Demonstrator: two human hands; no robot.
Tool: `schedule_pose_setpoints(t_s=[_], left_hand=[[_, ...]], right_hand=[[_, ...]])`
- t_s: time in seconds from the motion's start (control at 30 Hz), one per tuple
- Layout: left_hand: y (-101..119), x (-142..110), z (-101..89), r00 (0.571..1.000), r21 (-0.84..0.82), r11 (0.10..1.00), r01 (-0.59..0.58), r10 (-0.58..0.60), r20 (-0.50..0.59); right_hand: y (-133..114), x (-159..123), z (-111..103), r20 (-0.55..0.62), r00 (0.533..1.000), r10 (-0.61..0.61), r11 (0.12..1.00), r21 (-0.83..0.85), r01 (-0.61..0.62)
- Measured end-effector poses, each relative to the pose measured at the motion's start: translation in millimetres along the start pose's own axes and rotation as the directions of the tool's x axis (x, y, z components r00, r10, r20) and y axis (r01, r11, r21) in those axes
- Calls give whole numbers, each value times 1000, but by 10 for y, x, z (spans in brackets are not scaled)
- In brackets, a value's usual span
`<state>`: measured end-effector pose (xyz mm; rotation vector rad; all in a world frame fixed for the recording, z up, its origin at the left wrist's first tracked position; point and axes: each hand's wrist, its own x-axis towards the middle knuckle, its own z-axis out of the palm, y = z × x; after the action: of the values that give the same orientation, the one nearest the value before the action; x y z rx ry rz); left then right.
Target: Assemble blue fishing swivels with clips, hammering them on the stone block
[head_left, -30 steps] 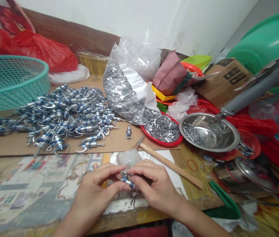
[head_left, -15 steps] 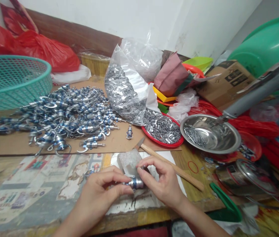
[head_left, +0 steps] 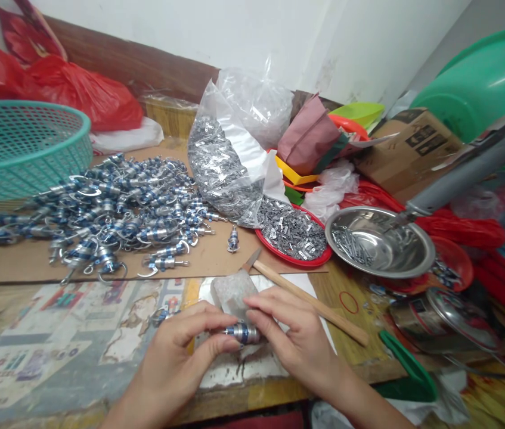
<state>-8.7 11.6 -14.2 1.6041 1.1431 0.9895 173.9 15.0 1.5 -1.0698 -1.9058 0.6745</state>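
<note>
Both hands meet at the near edge of the counter [head_left: 77,351]. The left hand [head_left: 176,357] and right hand [head_left: 297,339] are each clamped by fingertips on one small silver-and-blue metal fitting [head_left: 242,332], held level between them just above the counter. A grey stone block [head_left: 233,293] lies directly at 12 o'clock of the fitting. A heap of finished fittings [head_left: 113,208] lies at 10 o'clock, well apart. A steel bowl [head_left: 380,241] sits at 2 o'clock.
</note>
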Motion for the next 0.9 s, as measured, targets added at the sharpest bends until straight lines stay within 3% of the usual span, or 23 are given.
schedule_pose_setpoints(t_s=[0.2, 0.33, 0.43, 0.53, 0.6, 0.67, 0.73, 0.8, 0.9], left_hand=[[-49, -58, 91, 991, -139, 990, -28, 10, -132], [-40, -55, 91, 975, -111, 985, -130, 107, -195], [9, -51, 52, 980, -41, 988, -150, 143, -141], [68, -50, 6, 993, -70, 994, -82, 75, -94], [105, -50, -22, 994, -117, 993, 1, -14, -110], [139, -50, -43, 994, -99, 994, 40, -50, -97], [168, -47, -57, 998, -3, 1000, 10, -10, -68], [184, -38, -65, 997, 103, 993, -54, 59, -43], [183, -22, -75, 991, 164, 980, -115, 125, -51]], right_hand=[[-120, -35, 105, -5, 984, 176, 930, 330, -164], [-92, -52, 143, -12, 983, 185, 903, 398, -165], [-94, -72, 130, -7, 990, 143, 907, 402, -128], [-107, -113, 93, -26, 999, 34, 961, 275, -26], [-100, -142, 56, -50, 988, -147, 983, 102, 151], [-78, -156, 12, -8, 928, -372, 925, -80, 370], [-54, -149, -35, 85, 853, -515, 830, -199, 521], [-34, -127, -71, 140, 820, -555, 784, -244, 571], [-19, -105, -75, 99, 835, -541, 805, -229, 548]])
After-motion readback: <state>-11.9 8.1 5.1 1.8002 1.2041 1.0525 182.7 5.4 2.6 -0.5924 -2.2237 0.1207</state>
